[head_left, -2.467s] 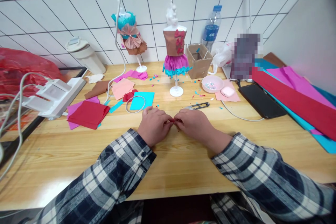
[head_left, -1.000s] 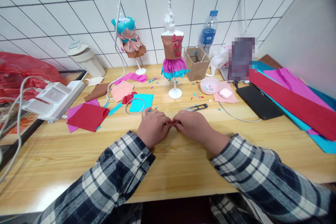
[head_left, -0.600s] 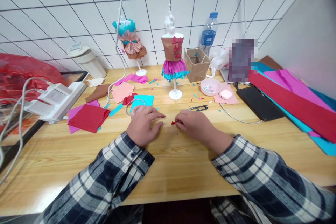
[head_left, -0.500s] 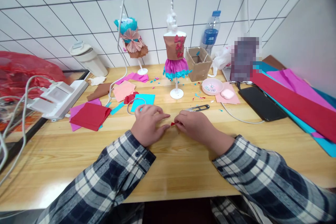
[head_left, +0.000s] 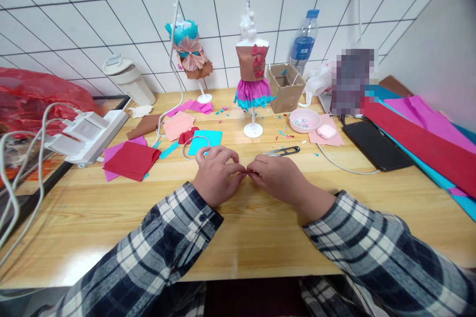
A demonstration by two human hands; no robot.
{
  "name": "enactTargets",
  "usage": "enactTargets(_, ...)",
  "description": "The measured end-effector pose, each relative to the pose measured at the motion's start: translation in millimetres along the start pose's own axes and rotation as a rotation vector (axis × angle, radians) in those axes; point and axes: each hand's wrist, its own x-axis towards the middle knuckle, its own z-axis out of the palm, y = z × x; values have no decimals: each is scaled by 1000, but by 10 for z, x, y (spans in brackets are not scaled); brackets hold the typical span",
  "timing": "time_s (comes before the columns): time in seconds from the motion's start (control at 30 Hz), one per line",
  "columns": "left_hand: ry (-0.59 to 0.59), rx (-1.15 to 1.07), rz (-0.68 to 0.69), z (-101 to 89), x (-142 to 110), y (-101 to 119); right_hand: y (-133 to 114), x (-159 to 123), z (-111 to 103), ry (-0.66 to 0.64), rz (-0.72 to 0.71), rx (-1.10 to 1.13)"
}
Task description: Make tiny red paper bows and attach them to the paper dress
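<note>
Just in front of the black thread snips, my two hands meet fingertip to fingertip. My right hand pinches a tiny red paper piece, mostly hidden by the fingers. Thumb and forefinger of my left hand are closed on its other side. Behind them stands a small dress form with a brown paper top, red bows and a purple skirt edged in blue. Near my left hand lie a blue paper square and red scraps.
Red paper squares and a power strip lie left. A second dress form, a cardboard box and a bottle stand behind. A pink bowl, a phone and paper strips are right.
My left hand has come right to meet my right hand, and its thumb and forefinger have closed on the red paper piece. The view has shifted slightly.
</note>
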Motion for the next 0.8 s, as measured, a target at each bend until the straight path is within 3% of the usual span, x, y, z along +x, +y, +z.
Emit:
enactTargets(0.27, -30, -47, -18, 13, 17, 27, 1, 6, -8, -18, -3, 22)
enactTargets(0.43, -7, -214, -160, 32, 52, -53, 240, -15, -133, 236, 156, 169)
enactTargets(0.5, 7, -298, -201, 38, 66, -94, 389, -36, -222, 282, 223, 171)
enactTargets(0.67, 19, -410, -228, 53, 64, -144, 713, -123, -393, 238, 271, 141)
enactTargets(0.8, 31, -472, -244, 59, 53, -150, 856, -177, -397, 157, 210, 142)
